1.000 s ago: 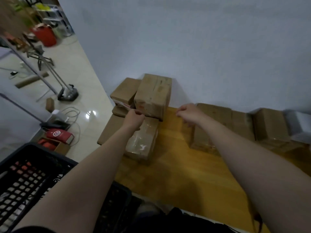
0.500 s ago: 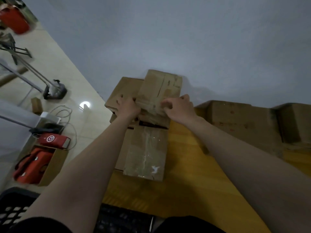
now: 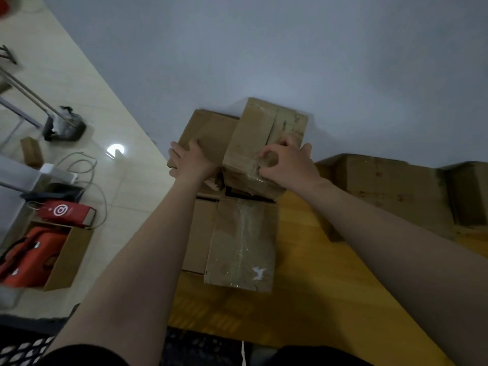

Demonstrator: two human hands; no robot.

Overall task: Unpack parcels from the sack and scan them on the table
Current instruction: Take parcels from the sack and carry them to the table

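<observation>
- pale tiled floor (image 3: 66,83) on the left, with a bright round light reflection (image 3: 115,150) on it
- plain grey-white wall (image 3: 290,48) fills the top of the view
- dark wheeled stand base (image 3: 64,126) on the floor, metal poles (image 3: 26,92) running up-left from it
- small brown block (image 3: 31,151) lying on the tiles near that base
- white cable (image 3: 87,167) looping across the floor
- red case with a white circular logo (image 3: 66,211) resting on the rim of an open cardboard box on the floor (image 3: 70,257)
- orange-red gear (image 3: 29,256) inside that box, too blurred to identify
- black lattice crate (image 3: 23,350) at bottom-left edge
</observation>
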